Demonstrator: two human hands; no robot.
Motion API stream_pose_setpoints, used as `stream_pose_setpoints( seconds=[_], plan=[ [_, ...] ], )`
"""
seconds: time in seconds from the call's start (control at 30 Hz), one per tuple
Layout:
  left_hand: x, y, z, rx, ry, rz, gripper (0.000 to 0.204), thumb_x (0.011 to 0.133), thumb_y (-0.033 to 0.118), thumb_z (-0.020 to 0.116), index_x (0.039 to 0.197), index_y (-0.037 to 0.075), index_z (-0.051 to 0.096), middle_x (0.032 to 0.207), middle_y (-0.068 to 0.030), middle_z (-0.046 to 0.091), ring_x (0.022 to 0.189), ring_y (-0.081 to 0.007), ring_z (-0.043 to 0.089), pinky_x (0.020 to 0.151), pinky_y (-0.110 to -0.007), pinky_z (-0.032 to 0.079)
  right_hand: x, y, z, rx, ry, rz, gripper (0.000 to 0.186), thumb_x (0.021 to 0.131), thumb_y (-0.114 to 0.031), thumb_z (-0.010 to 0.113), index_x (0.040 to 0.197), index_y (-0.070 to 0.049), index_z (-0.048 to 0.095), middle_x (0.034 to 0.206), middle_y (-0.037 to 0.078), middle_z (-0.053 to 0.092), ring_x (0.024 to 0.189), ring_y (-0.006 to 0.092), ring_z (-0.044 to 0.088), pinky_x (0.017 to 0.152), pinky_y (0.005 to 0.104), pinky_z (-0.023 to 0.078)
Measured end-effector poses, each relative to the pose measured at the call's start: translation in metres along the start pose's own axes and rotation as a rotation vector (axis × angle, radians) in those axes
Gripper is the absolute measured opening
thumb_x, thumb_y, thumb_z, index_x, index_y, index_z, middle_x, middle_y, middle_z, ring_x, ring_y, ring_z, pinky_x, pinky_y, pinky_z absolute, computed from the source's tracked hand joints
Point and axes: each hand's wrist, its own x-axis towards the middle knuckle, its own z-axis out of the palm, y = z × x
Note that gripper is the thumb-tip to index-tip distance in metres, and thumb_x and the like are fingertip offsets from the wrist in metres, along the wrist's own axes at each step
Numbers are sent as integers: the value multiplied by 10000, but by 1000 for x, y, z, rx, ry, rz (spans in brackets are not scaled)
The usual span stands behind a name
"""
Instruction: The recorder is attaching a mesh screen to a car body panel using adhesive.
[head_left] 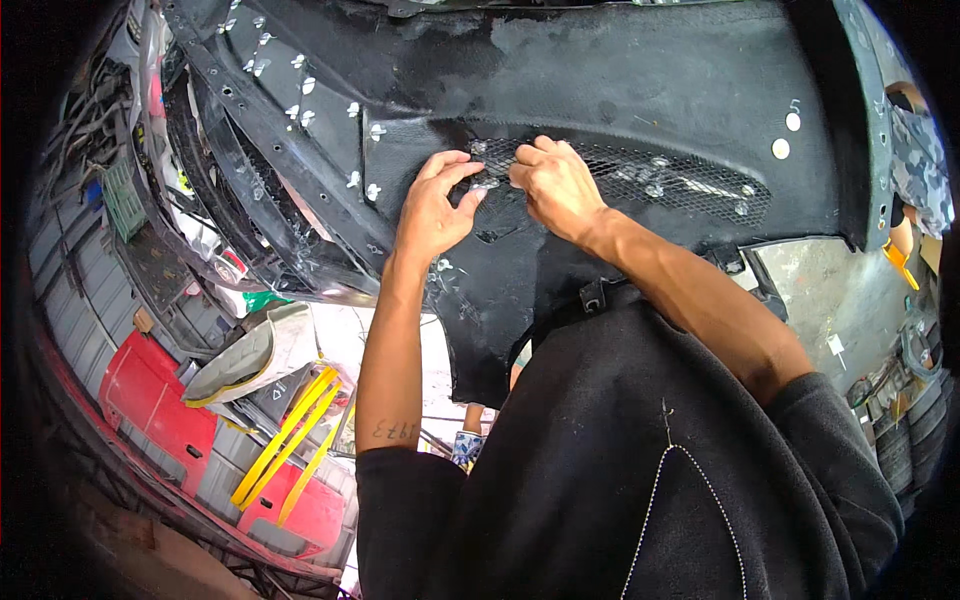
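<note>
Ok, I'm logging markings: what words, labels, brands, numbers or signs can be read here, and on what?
White digit on the black panel, above two pale dots: readable, not copied here.
Dark number on the left forearm: a tattoo, not copied here.
Small pale mark on a dark thing by the yellow strips: too small to read.
Red-and-white patch at the left: too blurred to read.

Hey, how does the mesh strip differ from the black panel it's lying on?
The mesh strip is an open lattice, while the black panel is a mostly solid surface. The mesh strip is long and narrow; the black panel is far larger and reaches well beyond it. The mesh strip shows no round pale discs, but the black panel has two near its right side. Both are dark in colour.
</note>
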Motion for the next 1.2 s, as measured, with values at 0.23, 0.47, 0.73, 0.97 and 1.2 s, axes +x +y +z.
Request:
stream_pose_setpoints(
  seconds=[0.23, 0.47, 0.73, 0.97, 1.2],
  plan=[
    [32, -2, -16, -278, -86, -485, 249, 909, 216, 749, 1006, -12, 731, 1027, -70, 685, 937, -154, 646, 846, -291, 512, 0, 2, 2, 23, -6, -28, 155, 682, -80, 701, 834, -110, 699, 908, 24, 574, 927, 231, 557, 788, 377, 455],
    [68, 5, -23, -133, -506, -718, 288, 819, 302, 848, 799, 38, 736, 788, -58, 707, 750, -133, 659, 733, -274, 547, 0, 3, 2, 35, -18, -27, 170, 688, -76, 702, 854, -111, 704, 916, 26, 576, 936, 234, 556, 792, 377, 455],
    [98, 21, -28, 37, -753, -795, 376, 818, 393, 833, 803, 27, 752, 766, -64, 726, 649, -134, 677, 607, -269, 580, -1, 5, 0, 40, -34, -23, 161, 709, -86, 696, 867, -114, 705, 925, 18, 576, 937, 224, 555, 797, 367, 451],
    [94, 18, -19, 242, -893, -697, 436, 850, 444, 790, 759, 21, 737, 708, -71, 701, 601, -161, 645, 581, -306, 548, -1, 5, 5, 96, 71, -62, 182, 649, -21, 694, 807, -90, 636, 872, 42, 535, 875, 250, 531, 740, 384, 431],
    [43, 39, 0, 592, -339, -218, 438, 866, 429, 739, 796, -3, 715, 872, -221, 715, 939, -409, 693, 783, -499, 533, -5, 4, 5, 41, -13, -37, 133, 728, -84, 675, 855, -116, 697, 917, 13, 583, 930, 221, 557, 794, 370, 451]
  ],
)
